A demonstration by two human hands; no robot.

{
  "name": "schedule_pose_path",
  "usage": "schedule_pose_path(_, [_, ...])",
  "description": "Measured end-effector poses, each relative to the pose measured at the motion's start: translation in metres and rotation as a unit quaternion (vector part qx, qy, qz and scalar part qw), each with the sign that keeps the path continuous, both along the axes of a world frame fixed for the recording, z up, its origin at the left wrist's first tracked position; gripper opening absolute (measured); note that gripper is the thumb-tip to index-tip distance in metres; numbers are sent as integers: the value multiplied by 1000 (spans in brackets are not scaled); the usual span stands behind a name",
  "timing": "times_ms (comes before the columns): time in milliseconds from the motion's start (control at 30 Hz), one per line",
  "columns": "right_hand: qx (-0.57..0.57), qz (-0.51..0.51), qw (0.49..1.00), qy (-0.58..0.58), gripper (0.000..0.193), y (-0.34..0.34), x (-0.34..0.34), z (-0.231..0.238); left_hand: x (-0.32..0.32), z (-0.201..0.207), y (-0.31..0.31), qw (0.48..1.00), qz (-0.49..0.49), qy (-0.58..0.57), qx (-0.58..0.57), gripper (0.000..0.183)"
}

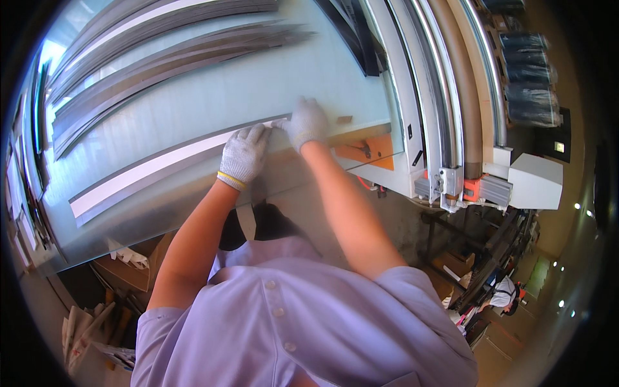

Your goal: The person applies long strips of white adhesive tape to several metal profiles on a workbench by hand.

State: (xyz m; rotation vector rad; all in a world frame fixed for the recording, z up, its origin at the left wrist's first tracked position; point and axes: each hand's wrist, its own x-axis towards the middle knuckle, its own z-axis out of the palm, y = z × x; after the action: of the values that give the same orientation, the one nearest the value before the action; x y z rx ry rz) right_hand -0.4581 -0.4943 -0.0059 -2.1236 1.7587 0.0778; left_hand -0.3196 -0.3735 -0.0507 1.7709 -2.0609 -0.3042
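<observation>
A long grey strip with a pale white band (pixel 151 166) along its middle lies slantwise on the glass-topped table (pixel 193 103). My left hand (pixel 244 157), in a pale knit glove with a yellow cuff edge, rests on the strip near its right end. Its fingers are stretched out over the band, side by side. Just to the right is my right hand (pixel 307 122), also gloved and smeared by motion. Its thumb side points left at the strip's end; whether it grips anything is hidden by the blur.
Bundles of thin grey strips (pixel 174 74) lie across the table's far left. Dark bars (pixel 354 39) sit at the far edge. A small brown piece (pixel 345 119) lies right of my hands. A machine with long rollers (pixel 461 97) borders the right side. A cardboard box (pixel 138 261) stands below left.
</observation>
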Motion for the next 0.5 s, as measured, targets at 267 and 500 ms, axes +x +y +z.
schedule_pose_path(267, [-133, -86, 965, -207, 36, 16, -52, -46, 1, 5, -4, 1000, 5, 1, -6, 38])
schedule_pose_path(500, [-228, -135, 964, -30, 26, 38, -94, -40, 0, 0, -7, 999, -8, 11, -35, 37])
